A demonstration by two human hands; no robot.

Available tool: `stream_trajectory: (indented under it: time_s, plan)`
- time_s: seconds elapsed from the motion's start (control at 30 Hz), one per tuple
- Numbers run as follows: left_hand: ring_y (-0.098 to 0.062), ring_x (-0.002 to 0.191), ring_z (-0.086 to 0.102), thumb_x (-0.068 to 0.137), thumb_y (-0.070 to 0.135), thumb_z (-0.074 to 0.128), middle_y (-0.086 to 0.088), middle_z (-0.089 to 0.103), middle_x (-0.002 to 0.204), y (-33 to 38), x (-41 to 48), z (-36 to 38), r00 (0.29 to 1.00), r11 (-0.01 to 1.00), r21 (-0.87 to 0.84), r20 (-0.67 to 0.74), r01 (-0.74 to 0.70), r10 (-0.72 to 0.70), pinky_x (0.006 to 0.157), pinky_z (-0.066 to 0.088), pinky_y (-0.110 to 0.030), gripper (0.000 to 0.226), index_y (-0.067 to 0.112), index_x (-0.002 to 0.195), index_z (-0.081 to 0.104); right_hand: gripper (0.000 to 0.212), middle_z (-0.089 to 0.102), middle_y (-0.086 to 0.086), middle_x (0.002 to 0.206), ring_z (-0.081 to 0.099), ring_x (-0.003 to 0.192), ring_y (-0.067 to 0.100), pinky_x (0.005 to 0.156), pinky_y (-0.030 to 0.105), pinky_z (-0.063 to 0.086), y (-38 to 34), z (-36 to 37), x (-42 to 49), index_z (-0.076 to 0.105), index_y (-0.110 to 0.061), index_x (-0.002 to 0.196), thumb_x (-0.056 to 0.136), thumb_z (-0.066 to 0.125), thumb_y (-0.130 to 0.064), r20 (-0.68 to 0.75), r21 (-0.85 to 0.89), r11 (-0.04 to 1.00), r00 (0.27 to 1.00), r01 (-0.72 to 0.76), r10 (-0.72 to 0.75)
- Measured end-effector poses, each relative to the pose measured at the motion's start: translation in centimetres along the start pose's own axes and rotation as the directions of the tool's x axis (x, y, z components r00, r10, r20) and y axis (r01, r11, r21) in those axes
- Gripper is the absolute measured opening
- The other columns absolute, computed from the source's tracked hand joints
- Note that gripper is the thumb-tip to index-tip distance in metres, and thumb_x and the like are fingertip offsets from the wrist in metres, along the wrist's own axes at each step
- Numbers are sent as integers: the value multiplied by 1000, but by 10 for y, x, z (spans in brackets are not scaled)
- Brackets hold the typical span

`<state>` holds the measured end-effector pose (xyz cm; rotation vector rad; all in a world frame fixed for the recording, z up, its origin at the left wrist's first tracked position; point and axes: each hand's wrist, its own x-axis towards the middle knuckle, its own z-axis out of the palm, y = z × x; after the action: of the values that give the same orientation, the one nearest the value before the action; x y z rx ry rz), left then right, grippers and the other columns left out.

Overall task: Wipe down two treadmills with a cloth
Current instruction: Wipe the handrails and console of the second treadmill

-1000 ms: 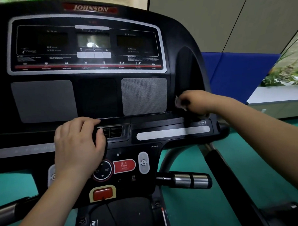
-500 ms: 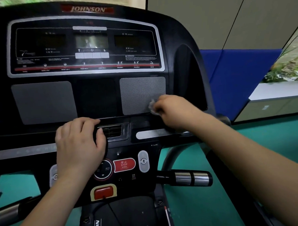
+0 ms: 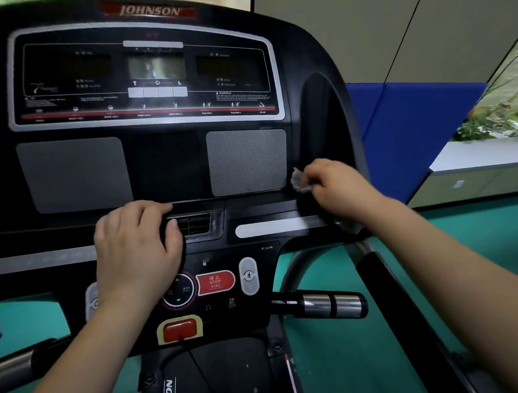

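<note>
The cloth [image 3: 300, 181], a small greyish crumpled wad, sits right of centre in the frame. It is pinched in the curled fingers [image 3: 319, 171] of the right hand [image 3: 339, 190] and pressed to the black console of the treadmill [image 3: 167, 170], just beside the right edge of the grey speaker grille [image 3: 247, 162]. More cloth may trail under the wrist, but that is too blurred to tell. Left of centre, the left hand [image 3: 135, 246] rests on the console ledge, its fingers close together and bent over the edge, the thumb beside the small vent [image 3: 193, 224]; it seems to be steadying the person and holds nothing. Below it lie the red stop button [image 3: 215, 283] and, toward the lower right, a metal-banded handgrip [image 3: 330, 304] over the green floor [image 3: 362, 355]. The display panel [image 3: 146, 82] fills the upper left. The step in hand looks like wiping the console's right side. The next move probably calls for a firm sweep across the grille or down along the silver strip [image 3: 271, 227], kept light near the buttons. No second treadmill shows, so much of the task likely remains.
</note>
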<state>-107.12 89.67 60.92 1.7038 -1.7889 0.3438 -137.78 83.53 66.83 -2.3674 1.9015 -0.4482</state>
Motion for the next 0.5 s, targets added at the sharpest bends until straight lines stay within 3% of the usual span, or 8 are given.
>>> stream_trajectory:
  time_s: [0.07,0.2,0.33,0.5]
  plan:
    - [-29,100,50,87,31,44,-7,60,104,0,0,0,1000,1000,2,4,0,0,93,33,-45,33,13,107,64,35,64,7,98,58,97,31,81,36,48,-30,11,-5,68,-16,90,70,39,-19,-71,48,991,990,125,-122]
    - [-29,100,51,87,32,43,-6,61,104,1,0,-1,1000,1000,-5,10,-5,5,94,33,-46,34,14,107,64,46,66,3,97,60,95,27,85,37,48,-62,27,-4,69,-17,95,75,31,-34,-32,140,943,954,301,-299]
    - [-28,101,50,87,32,43,-6,61,105,0,1,-1,1000,1000,-5,12,5,-5,94,33,-45,34,15,107,64,34,67,1,102,61,99,24,89,39,49,-27,22,-4,71,-20,100,79,45,-21,-77,118,957,964,263,-255]
    - [-28,102,51,87,32,43,-6,61,105,0,1,-1,1000,1000,-17,14,2,-2,95,33,-45,34,15,108,64,50,65,2,109,58,102,28,86,43,49,30,6,-14,69,-23,107,80,29,-37,-106,-88,994,992,60,-70]
